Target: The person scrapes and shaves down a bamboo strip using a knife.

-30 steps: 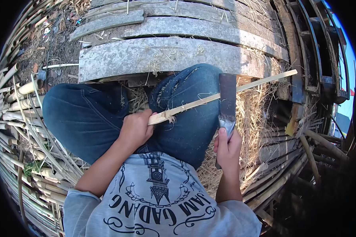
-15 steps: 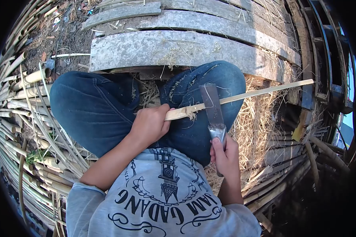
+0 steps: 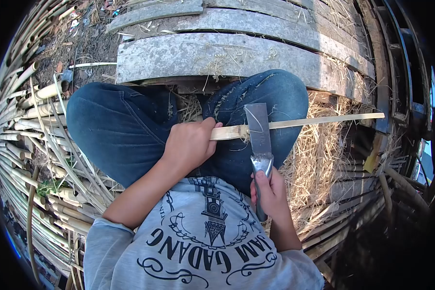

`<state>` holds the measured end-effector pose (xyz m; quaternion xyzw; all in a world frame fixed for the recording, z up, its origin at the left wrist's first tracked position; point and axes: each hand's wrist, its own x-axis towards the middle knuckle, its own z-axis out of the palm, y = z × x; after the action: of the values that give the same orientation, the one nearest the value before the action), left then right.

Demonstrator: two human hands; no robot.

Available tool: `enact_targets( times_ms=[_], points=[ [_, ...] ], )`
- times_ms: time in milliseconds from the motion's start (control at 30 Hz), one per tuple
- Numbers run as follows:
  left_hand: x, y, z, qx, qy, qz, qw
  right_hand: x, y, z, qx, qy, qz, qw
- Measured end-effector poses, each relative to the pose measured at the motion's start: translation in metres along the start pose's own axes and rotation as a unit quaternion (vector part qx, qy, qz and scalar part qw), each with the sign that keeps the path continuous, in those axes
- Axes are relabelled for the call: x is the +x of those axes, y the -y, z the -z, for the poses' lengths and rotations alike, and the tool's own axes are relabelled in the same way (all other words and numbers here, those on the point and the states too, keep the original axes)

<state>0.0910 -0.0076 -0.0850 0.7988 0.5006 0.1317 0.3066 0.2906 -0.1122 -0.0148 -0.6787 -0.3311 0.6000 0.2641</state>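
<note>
In the head view, your left hand (image 3: 191,145) is closed around the thicker end of a pale bamboo strip (image 3: 328,120), which runs from that fist past your right hand (image 3: 271,193) and over your jeans (image 3: 118,121). Your right hand grips the handle of a broad-bladed knife (image 3: 259,133), its thumb along the handle and its blade pointing away from you across the strip, just beyond the left fist. Straw-like shavings (image 3: 319,150) lie to the right of your right hand, while weathered planks (image 3: 188,53) lie ahead of both hands.
</note>
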Motion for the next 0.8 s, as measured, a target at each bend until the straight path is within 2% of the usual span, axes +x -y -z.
enact_targets(
  times_ms=[67,133,267,333,433,500,533,767,800],
  points=[
    [0.001,-0.004,0.001,0.003,0.004,0.009,1.000,0.000,-0.003,0.004,0.004,-0.002,-0.003,1.000],
    [0.004,-0.009,0.007,-0.006,-0.017,0.010,1.000,-0.001,-0.006,0.007,0.073,-0.089,0.032,0.993],
    [0.011,-0.016,0.014,0.017,-0.026,-0.015,0.999,-0.004,0.008,0.005,0.017,-0.020,-0.007,1.000],
    [0.015,-0.015,0.013,0.013,-0.028,0.011,0.999,-0.002,0.004,0.010,0.033,-0.026,-0.009,0.999],
    [0.016,-0.021,0.015,0.043,-0.030,-0.005,0.999,-0.001,-0.003,0.010,0.083,-0.049,0.006,0.995],
    [0.016,-0.016,0.011,0.047,-0.036,-0.009,0.998,0.000,-0.005,0.011,0.147,-0.007,-0.036,0.988],
    [0.017,-0.015,0.010,0.052,-0.044,-0.018,0.998,0.001,-0.005,0.012,0.111,0.017,-0.030,0.993],
    [0.015,-0.018,0.013,0.061,-0.040,-0.010,0.997,0.003,-0.004,0.027,0.115,0.070,-0.051,0.990],
    [0.015,-0.018,0.013,0.058,-0.052,-0.016,0.997,0.001,-0.002,0.025,0.175,0.125,-0.077,0.974]
  ],
)
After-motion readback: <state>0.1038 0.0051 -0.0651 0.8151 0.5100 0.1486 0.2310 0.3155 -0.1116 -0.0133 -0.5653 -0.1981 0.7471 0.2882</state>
